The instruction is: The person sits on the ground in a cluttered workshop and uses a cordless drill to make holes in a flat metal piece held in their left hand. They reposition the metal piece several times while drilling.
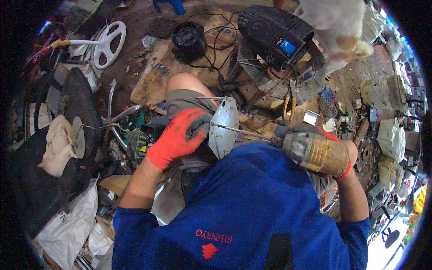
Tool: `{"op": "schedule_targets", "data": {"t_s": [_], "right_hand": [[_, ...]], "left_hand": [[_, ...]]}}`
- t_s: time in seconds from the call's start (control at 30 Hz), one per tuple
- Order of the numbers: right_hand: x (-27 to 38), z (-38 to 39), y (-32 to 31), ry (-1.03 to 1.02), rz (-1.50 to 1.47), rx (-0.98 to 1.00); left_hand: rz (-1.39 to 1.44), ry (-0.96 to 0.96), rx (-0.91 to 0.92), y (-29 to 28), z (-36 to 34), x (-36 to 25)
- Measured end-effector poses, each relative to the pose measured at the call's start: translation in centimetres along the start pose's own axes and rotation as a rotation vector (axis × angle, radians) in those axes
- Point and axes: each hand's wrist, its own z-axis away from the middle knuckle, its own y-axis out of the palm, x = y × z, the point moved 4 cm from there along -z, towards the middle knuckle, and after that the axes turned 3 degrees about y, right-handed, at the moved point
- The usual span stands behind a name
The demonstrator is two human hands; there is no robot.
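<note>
In a red and dark work glove, my left hand (184,137) is closed on the left edge of a silvery metal plate (225,128) with cut corners and small holes. The plate stands on edge above my lap, with a thin rod sticking out to the left near its top. My right hand (330,135), gloved alike, grips a worn, yellowish-brown power driver (310,150). From the driver a long bit (245,132) runs left to the plate's face, its tip near the middle. Whether the tip sits in a screw is too small to tell. The driver's body hides most of my right fingers.
Beyond my knee stand a black machine housing (276,36) and a black round part (189,41) with cables. Pliers (293,99) lie right of centre. A white-and-tan animal (337,33) is at the upper right. A white spoked wheel (109,45) and a white sack (67,229) are left.
</note>
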Motion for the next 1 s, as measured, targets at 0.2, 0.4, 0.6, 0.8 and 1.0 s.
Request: {"op": "schedule_targets", "data": {"t_s": [0.2, 0.4, 0.6, 0.8, 1.0], "right_hand": [[1.7, -0.1, 1.5, 0.036, -0.032, 0.034], [1.1, -0.9, 0.5, -0.013, 0.223, 0.066], [1.9, -0.8, 1.3, 0.037, 0.002, 0.106], [2.6, -0.4, 1.3, -0.068, 0.125, 0.129], [2.8, -0.5, 0.9, -0.039, 0.321, 0.114]], "left_hand": [[0.029, -0.02, 0.003, 0.0, 0.0, 0.6], [0.041, -0.021, 0.016, 0.0, -0.2, 0.6], [0.089, -0.09, -0.009, -0.4, 0.1, 0.3], [0.082, -0.098, 0.055, -0.7, 0.4, 0.8], [0.079, -0.058, 0.073, -0.4, 0.1, 0.8]]}}
